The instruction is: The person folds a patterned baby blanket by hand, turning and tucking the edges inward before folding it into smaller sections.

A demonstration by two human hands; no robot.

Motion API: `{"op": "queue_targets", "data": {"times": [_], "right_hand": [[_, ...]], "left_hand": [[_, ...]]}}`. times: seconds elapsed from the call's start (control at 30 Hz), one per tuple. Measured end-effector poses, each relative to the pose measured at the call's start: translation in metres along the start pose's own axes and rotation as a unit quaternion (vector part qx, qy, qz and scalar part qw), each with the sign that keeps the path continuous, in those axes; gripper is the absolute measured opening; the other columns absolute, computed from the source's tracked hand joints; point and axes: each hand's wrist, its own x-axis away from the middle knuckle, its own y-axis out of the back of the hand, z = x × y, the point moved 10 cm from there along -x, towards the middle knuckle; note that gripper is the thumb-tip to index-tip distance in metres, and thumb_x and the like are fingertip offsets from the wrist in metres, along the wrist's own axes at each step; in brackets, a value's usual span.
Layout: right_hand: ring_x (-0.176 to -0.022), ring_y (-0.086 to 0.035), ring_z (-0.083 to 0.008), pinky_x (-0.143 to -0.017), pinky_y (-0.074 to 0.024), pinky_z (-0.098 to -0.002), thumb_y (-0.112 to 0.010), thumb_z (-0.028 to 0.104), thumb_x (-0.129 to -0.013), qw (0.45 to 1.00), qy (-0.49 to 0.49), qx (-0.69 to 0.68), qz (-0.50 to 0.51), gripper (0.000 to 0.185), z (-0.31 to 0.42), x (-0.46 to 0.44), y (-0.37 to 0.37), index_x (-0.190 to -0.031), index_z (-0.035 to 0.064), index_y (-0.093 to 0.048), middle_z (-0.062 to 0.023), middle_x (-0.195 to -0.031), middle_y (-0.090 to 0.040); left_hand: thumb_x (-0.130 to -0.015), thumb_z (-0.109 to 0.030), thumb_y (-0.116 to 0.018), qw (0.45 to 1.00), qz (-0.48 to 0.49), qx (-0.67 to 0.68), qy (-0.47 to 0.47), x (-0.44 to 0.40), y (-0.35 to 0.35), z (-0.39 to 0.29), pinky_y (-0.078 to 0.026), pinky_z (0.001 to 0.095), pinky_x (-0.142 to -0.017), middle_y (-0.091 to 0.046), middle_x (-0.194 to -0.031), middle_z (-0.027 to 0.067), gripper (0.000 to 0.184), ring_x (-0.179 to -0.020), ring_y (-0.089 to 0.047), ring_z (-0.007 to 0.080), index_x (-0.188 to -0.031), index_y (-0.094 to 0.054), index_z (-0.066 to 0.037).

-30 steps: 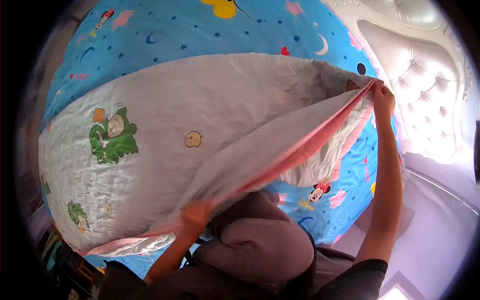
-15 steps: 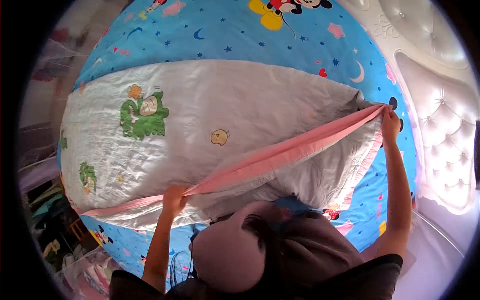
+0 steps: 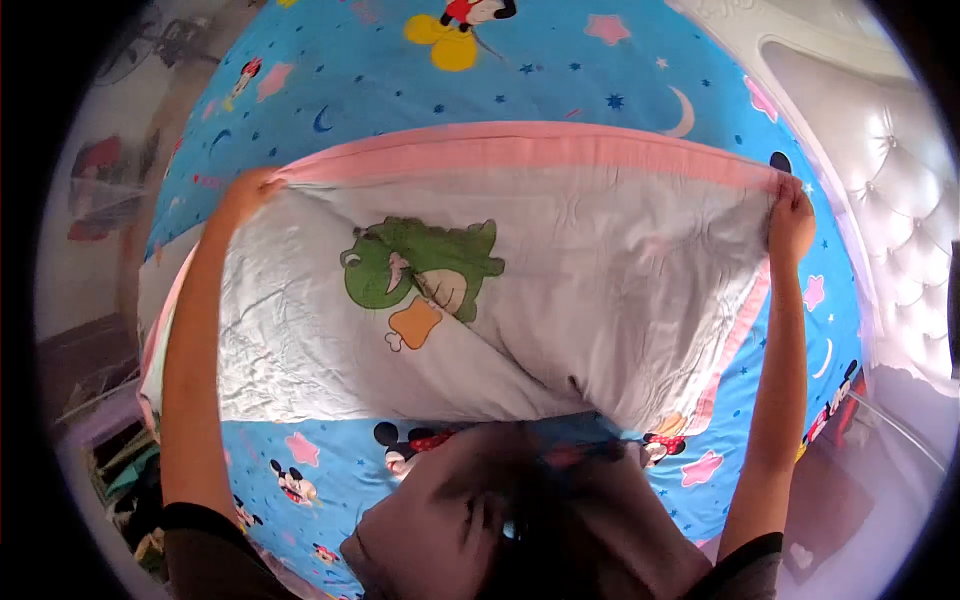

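A white quilt [image 3: 590,270] with a pink border and a green dinosaur print is stretched between my two hands over the bed. My left hand [image 3: 250,192] is closed on the far left end of the pink edge. On the opposite side, my right hand [image 3: 792,222] grips the far right corner of that edge. The border runs nearly straight from hand to hand, bowing slightly away from me. A diagonal crease crosses the quilt below the dinosaur. My left forearm covers part of the quilt's left side.
Beneath the quilt lies a blue sheet [image 3: 370,100] printed with cartoon mice, stars and moons. A white tufted headboard [image 3: 890,200] borders the bed on the right. Sheer netting [image 3: 110,230] hangs at the left. Dark clutter [image 3: 125,480] is at lower left.
My left hand has carried the pink edge up and away from me, from lower middle to upper left. The quilt's dinosaur side is now spread out. My right hand stays near the right corner.
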Motion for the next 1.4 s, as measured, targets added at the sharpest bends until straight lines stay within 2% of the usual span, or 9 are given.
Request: {"op": "queue_targets", "data": {"times": [0.3,0.73,0.83,0.9,0.97,1.07,1.17,1.3,1.4], "right_hand": [[-0.072,-0.058,-0.0297,-0.064,-0.0441,-0.0355,-0.048,0.028,-0.086,0.994,-0.064,0.013,-0.091,0.027,-0.031,-0.006,0.013,-0.084,0.0022,-0.058,-0.0161,-0.079,-0.062],[-0.081,-0.047,-0.0075,-0.074,-0.0378,-0.0213,-0.045,0.021,-0.091,0.911,-0.067,-0.398,-0.085,0.023,-0.089,0.043,0.094,-0.093,0.0012,-0.056,0.0002,-0.084,-0.054],[-0.088,-0.050,-0.0141,-0.079,-0.0410,-0.0286,-0.041,0.024,-0.090,0.910,-0.139,-0.389,0.011,0.028,-0.118,0.065,0.143,-0.101,0.0008,-0.051,-0.0058,-0.096,-0.051],[-0.087,-0.050,-0.0163,-0.077,-0.0408,-0.0284,-0.043,0.032,-0.085,0.940,-0.077,-0.331,0.008,0.039,-0.112,0.075,0.196,-0.104,-0.0011,-0.049,-0.0080,-0.096,-0.052],[-0.087,-0.050,-0.0158,-0.076,-0.0406,-0.0276,-0.043,0.030,-0.085,0.899,-0.106,-0.414,0.099,0.038,-0.136,0.072,0.209,-0.105,-0.0013,-0.049,-0.0080,-0.096,-0.051],[-0.093,-0.051,-0.0166,-0.079,-0.0411,-0.0281,-0.043,0.022,-0.088,0.895,-0.227,-0.382,0.024,0.033,-0.110,0.051,0.184,-0.108,-0.0029,-0.048,-0.0102,-0.104,-0.053],[-0.090,-0.052,-0.0135,-0.079,-0.0412,-0.0267,-0.044,0.024,-0.089,0.880,-0.121,-0.356,0.290,0.035,-0.073,0.007,0.070,-0.111,-0.0016,-0.053,-0.0060,-0.100,-0.057],[-0.052,-0.036,-0.0030,-0.045,-0.0271,-0.0202,-0.051,0.028,-0.088,0.894,-0.175,-0.388,0.135,0.025,-0.103,-0.028,-0.042,-0.088,0.0054,-0.061,0.0078,-0.063,-0.045],[-0.054,-0.040,-0.0038,-0.048,-0.0315,-0.0197,-0.050,0.028,-0.088,0.893,-0.187,-0.401,0.083,0.025,-0.101,-0.028,-0.032,-0.087,0.0053,-0.061,0.0066,-0.064,-0.048]], "left_hand": [[-0.076,-0.012,-0.052,0.978,-0.209,-0.020,-0.001,-0.024,-0.045,-0.071,-0.042,0.0434,-0.067,-0.058,-0.084,0.0164,0.013,-0.081,-0.054,0.0362,-0.086,-0.053,-0.004],[-0.080,-0.003,-0.054,0.947,-0.287,0.139,-0.047,0.085,-0.012,-0.024,-0.041,0.0270,-0.064,-0.058,-0.084,0.0124,0.023,-0.072,-0.055,0.0203,-0.103,-0.054,0.000],[-0.080,-0.010,-0.054,0.977,-0.095,0.172,0.078,0.169,0.000,0.026,-0.040,0.0262,-0.068,-0.054,-0.078,0.0073,0.025,-0.072,-0.049,0.0165,-0.101,-0.054,0.004],[-0.078,-0.017,-0.056,0.954,-0.259,0.152,0.014,0.259,0.041,0.024,-0.037,0.0287,-0.061,-0.051,-0.073,0.0058,0.020,-0.071,-0.047,0.0158,-0.088,-0.055,0.000],[-0.079,-0.018,-0.056,0.960,-0.003,0.278,0.028,0.268,0.060,-0.023,-0.038,0.0290,-0.062,-0.052,-0.074,0.0055,0.016,-0.076,-0.049,0.0153,-0.087,-0.055,-0.003],[-0.075,-0.016,-0.058,0.959,-0.173,0.217,0.058,0.280,0.096,0.011,-0.038,0.0280,-0.061,-0.053,-0.074,0.0069,0.016,-0.071,-0.050,0.0154,-0.083,-0.054,-0.001],[-0.066,-0.010,-0.059,0.992,-0.064,0.099,0.053,0.171,0.068,0.023,-0.035,0.0299,-0.052,-0.047,-0.058,0.0087,0.017,-0.055,-0.045,0.0177,-0.069,-0.051,0.004],[-0.076,-0.018,-0.055,0.985,0.032,0.168,0.009,0.049,0.019,-0.077,-0.035,0.0290,-0.053,-0.045,-0.059,0.0030,0.022,-0.056,-0.041,0.0127,-0.070,-0.050,0.002],[-0.073,-0.009,-0.057,0.986,0.062,0.156,-0.017,0.027,-0.003,-0.087,-0.038,0.0275,-0.057,-0.048,-0.065,0.0037,0.012,-0.058,-0.043,0.0136,-0.071,-0.051,0.002]]}}
